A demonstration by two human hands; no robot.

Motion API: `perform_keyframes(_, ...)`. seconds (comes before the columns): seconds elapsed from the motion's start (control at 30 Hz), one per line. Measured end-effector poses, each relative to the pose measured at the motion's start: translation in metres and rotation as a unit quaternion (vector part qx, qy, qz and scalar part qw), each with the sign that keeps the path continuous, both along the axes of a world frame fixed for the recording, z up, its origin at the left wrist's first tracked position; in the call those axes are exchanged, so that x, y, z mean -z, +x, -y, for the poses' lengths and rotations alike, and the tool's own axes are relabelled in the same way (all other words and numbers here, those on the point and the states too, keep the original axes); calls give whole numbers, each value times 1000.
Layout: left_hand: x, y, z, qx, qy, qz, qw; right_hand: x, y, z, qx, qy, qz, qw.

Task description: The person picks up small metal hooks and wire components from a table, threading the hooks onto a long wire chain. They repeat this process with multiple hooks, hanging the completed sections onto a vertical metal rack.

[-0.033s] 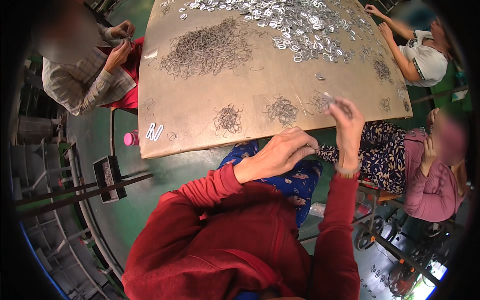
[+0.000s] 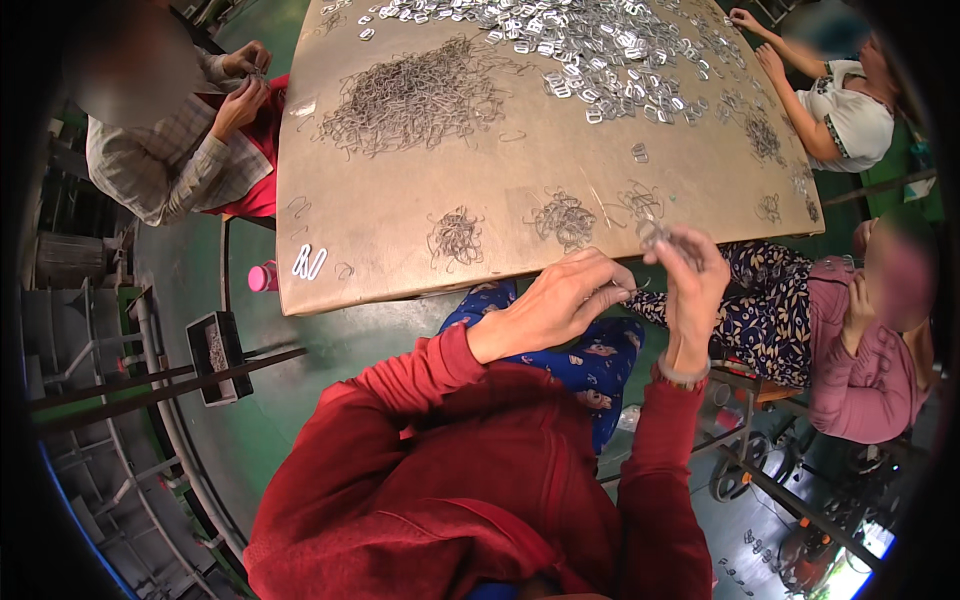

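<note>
A loose pile of thin grey wire hooks [image 2: 458, 238] lies near the brown worktop's [image 2: 400, 210] edge, likely for easy reach. The left hand's [image 2: 555, 305] grip pinches a thin curved metal wire [image 2: 643, 286] beside that edge, seemingly for control; the right hand's [image 2: 692, 268] grip, nearly closed, holds a blurred shiny metal piece [image 2: 652, 234] at the fingertips.

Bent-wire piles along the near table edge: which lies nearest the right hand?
The sparse pile just beyond the right hand. The denser pile to its left, the next pile leftward and the small piles rightward lie farther off.
</note>
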State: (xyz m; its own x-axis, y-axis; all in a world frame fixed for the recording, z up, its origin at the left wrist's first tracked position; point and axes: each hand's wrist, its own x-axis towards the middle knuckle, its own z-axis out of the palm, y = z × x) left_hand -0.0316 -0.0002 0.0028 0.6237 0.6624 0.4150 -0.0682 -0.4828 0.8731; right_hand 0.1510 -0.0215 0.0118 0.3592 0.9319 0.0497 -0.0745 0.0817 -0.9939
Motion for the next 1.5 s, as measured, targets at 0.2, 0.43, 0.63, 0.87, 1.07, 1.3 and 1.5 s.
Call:
perform_keyframes(0.2,-4,3,6,-5,13,-24,1000,-18,-30,55,31,82,-28,996)
perform_keyframes(0.43,4,-5,3,-50,8,-45,998,-12,-37,61,48,105,-76,990)
perform_keyframes(0.63,33,-35,-134,-225,146,-208,941,-7,-37,67,47,81,-53,994)
perform_keyframes(0.87,82,-33,-190,-227,237,-422,845,3,-30,72,62,48,-50,996)
perform_keyframes(1.07,31,-12,-138,-102,39,-257,960,7,-24,77,65,66,-60,994)
perform_keyframes(1.3,-29,16,-15,90,-70,-91,989,21,-25,77,89,56,-76,992)
perform_keyframes(1.5,-16,31,1,-2,111,-98,989,22,-29,75,106,56,-46,992)
